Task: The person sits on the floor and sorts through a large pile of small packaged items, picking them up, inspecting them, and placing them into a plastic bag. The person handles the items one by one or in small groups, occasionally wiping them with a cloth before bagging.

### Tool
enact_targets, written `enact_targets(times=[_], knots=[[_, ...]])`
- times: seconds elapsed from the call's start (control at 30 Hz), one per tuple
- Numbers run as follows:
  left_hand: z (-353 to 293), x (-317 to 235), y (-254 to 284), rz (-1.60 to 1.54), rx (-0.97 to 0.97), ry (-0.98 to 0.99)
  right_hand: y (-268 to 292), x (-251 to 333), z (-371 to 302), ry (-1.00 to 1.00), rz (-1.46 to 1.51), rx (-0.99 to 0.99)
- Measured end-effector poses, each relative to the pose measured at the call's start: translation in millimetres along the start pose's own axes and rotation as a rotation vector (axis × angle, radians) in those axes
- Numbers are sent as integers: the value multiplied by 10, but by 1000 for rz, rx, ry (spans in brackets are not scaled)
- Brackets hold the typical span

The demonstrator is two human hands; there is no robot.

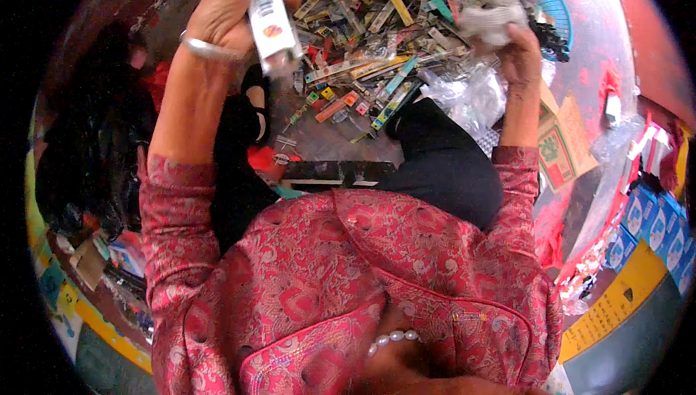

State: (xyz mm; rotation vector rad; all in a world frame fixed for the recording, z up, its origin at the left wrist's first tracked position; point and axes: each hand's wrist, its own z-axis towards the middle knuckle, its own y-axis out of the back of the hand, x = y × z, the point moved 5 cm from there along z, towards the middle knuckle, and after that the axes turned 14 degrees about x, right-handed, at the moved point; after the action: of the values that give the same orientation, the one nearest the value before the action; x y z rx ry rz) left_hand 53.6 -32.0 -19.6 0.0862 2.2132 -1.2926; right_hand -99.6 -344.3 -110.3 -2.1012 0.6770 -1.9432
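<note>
My left hand (226, 12), with a silver bangle at its wrist, is closed around a long narrow white package (272, 29). A barcode and a small red-orange mark show on its side, and its lower end is blurred. On the right, the fingers of my right hand (522, 58) grip a greyish-white cloth (493, 22), blurred by motion. Between and beyond both hands spreads a heap of narrow packaged strips (395, 0) in yellow, teal, white and red. Crumpled clear plastic (467, 98) lies just below my right hand.
A blue plastic basket (554, 7) stands at the far right behind the cloth. An opened cardboard box (558, 145) lies beside my right forearm, with blue boxes (649, 221) farther right. Black bags (90, 141) fill the left. My legs flank the heap's near edge.
</note>
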Motion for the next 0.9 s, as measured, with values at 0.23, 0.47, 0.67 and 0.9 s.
enact_targets(times=[0.23,0.47,0.67,0.9], knots=[[206,322,-50,115,70,-4,-1297,1288,-389,192,-402,-92],[-37,1226,-819,521,675,111,-2149,740,-496,44,-1609,-361],[-324,1173,-845,471,714,192,-1625,501,-482,297,-994,-339],[-229,1053,-676,230,661,258,-2057,308,-239,75,-145,47]])
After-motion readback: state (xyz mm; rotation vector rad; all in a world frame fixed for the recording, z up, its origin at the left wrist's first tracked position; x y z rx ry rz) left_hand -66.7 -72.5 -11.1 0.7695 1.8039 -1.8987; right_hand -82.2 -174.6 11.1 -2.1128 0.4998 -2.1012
